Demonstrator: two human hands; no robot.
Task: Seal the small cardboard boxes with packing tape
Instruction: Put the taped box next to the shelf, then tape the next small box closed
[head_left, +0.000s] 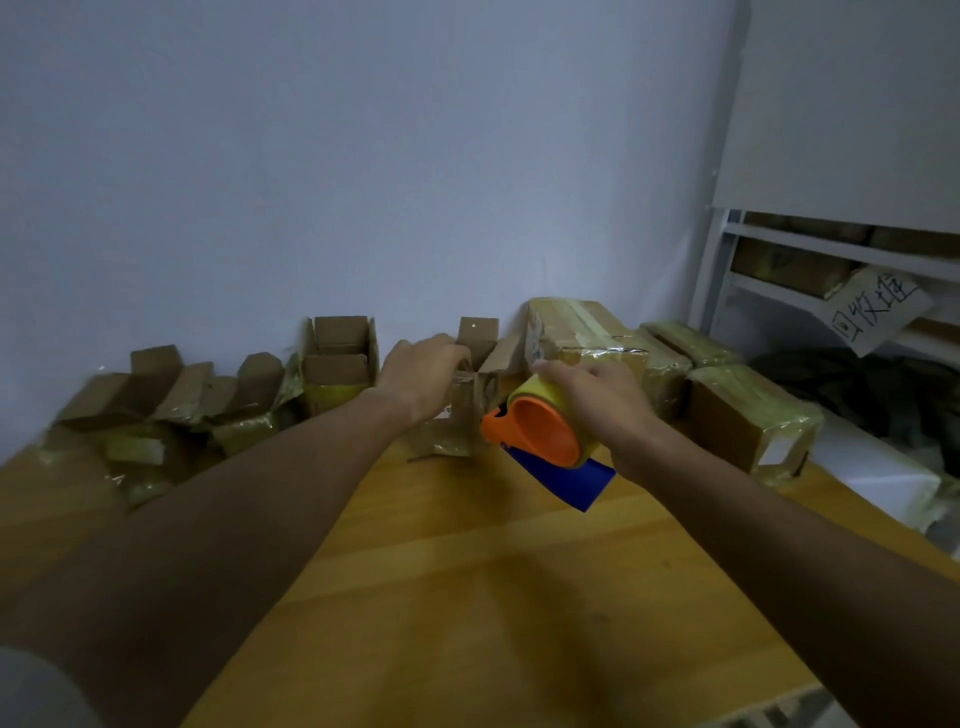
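A small cardboard box (470, 410) stands on the wooden table (467, 571) with its top flaps up and old tape on its sides. My left hand (423, 376) grips its upper left edge. My right hand (602, 400) holds a tape dispenser (545, 436) with an orange hub, a yellowish tape roll and a blue blade guard, close to the box's right side. Another open box (340, 364) stands behind to the left against the wall.
Several open, crumpled boxes (156, 410) lie at the left along the wall. Taped boxes (748, 415) are stacked at the right. A white metal shelf (831, 260) with a handwritten paper label (878, 306) stands at the far right.
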